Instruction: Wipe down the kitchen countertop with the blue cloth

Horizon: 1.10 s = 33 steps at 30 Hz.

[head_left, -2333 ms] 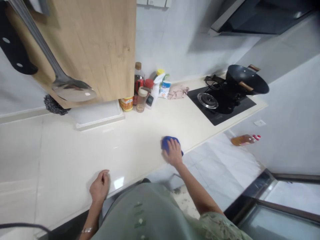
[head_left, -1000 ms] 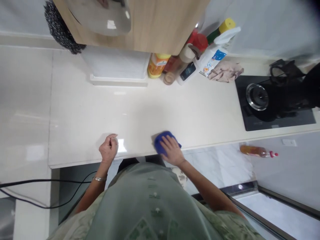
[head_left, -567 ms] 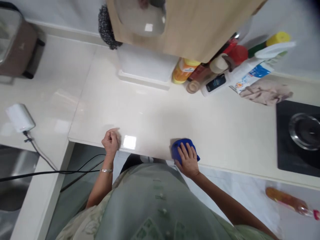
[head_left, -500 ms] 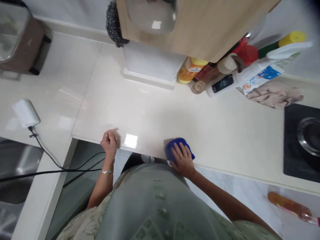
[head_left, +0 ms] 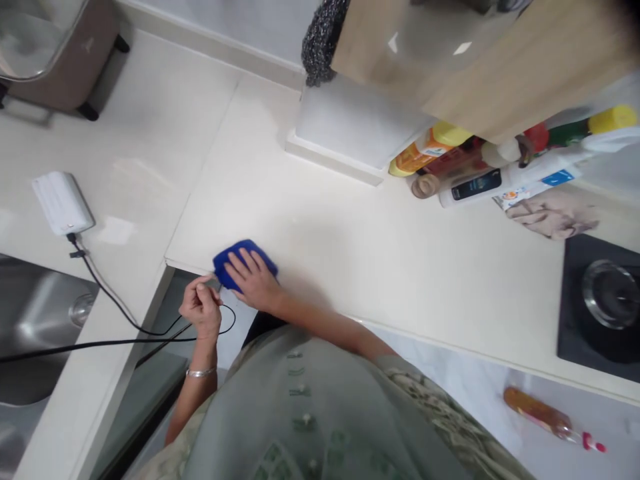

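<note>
A folded blue cloth (head_left: 267,259) lies on the white countertop (head_left: 320,247) close to its front edge. My right hand (head_left: 255,280) is pressed over it with the fingers spread across the top. Just left of the cloth, my left hand (head_left: 201,307) hovers in front of the counter edge. Its fingers are loosely curled, with the index finger pointing towards the cloth's corner, and I see nothing in its grasp. A black cable passes behind this hand.
A white plugged-in device (head_left: 63,203) sits at left, above a steel sink (head_left: 50,313). A brown cooker (head_left: 75,67) stands at back left. Several bottles (head_left: 425,150), a crumpled rag (head_left: 553,213) and a black stove (head_left: 580,320) are at right. An amber bottle (head_left: 537,410) lies below the counter.
My right hand has slid the blue cloth left along the counter, close to my left hand. My left hand has moved off the counter edge, slightly left and towards me. The view has shifted.
</note>
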Available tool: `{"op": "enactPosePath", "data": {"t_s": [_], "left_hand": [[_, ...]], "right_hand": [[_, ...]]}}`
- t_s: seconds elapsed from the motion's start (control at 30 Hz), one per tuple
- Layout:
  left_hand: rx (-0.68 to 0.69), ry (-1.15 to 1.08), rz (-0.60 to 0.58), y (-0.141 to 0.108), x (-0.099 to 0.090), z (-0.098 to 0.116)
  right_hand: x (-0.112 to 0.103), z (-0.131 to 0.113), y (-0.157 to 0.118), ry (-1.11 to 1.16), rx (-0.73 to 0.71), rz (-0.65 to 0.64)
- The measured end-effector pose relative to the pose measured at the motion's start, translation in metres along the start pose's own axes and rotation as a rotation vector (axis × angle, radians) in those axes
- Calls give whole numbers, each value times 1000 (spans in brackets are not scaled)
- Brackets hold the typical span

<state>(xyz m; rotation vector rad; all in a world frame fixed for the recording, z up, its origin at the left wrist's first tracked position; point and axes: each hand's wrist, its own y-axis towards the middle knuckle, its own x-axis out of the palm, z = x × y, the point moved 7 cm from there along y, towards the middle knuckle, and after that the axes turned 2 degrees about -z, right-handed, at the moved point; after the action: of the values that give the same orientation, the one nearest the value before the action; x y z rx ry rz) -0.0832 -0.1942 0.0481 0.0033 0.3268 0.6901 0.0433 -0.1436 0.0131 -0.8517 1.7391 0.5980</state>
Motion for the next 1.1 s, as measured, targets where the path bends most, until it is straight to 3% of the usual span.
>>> {"op": "enactPosePath", "data": {"t_s": [0.07, 0.17, 0.3, 0.47, 0.63, 0.77, 0.93, 1.1], "left_hand": [[26, -20, -23, 7, -4, 3], [50, -46, -77, 15, 1, 8], [28, -80, -110, 15, 18, 12], [-107, -201, -38, 3, 35, 9], [-287, -325, 188, -26, 39, -6], [-500, -355, 373, -76, 38, -31], [-686, -331, 440, -158, 50, -62], [-905, -283, 414, -232, 61, -104]], "right_hand": [[1, -11, 24, -9, -9, -24], [1, -17, 30, -28, -28, -31], [2, -12, 0, -45, -61, -23], [4, 12, -61, -14, -80, 1], [-4, 49, -151, -61, -116, 68], [-6, 88, -238, -99, -109, 42], [-13, 140, -358, -119, -109, 8], [-19, 185, -466, -147, -77, 32]]}}
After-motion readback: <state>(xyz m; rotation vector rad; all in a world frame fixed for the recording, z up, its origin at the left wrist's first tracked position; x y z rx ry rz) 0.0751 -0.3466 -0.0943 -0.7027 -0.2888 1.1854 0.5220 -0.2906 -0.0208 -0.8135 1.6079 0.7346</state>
